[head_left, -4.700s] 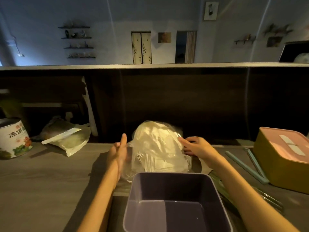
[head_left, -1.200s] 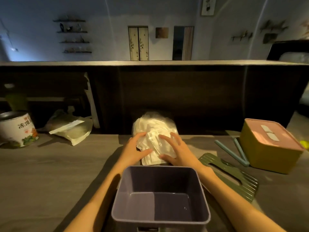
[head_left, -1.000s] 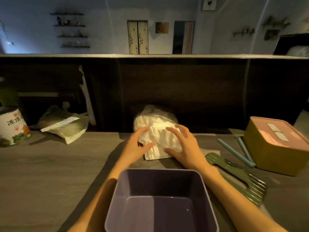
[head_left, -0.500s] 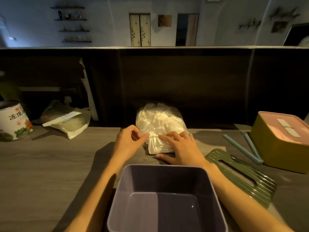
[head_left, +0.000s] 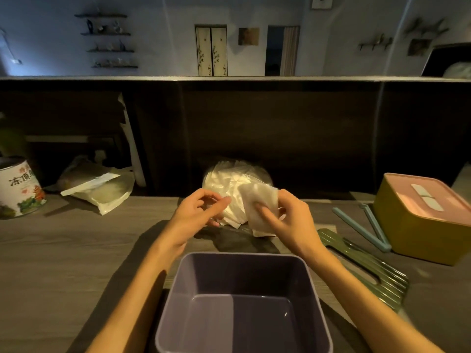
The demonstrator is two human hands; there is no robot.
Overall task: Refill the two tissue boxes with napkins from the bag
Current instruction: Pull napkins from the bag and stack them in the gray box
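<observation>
Little of the task looks done: the purple tissue box (head_left: 242, 299) stands open and empty at the near tabletop (head_left: 63, 263) edge. Just beyond it, the left hand (head_left: 198, 212) pinches the clear bag (head_left: 229, 182) of napkins with closed fingers. Right of that, the right hand (head_left: 288, 220) grips a folded napkin stack (head_left: 260, 210) lifted from the bag's mouth. Both boxes remain to fill, by my reading. Far left of the purple box sit a printed tin (head_left: 17, 189) and a second plastic pouch (head_left: 99, 189). To its right lie a green slatted lid (head_left: 369, 268), blue clips (head_left: 369, 228) and the yellow tissue box (head_left: 423, 217), its pink lid on. Nothing blocks the purple box.
</observation>
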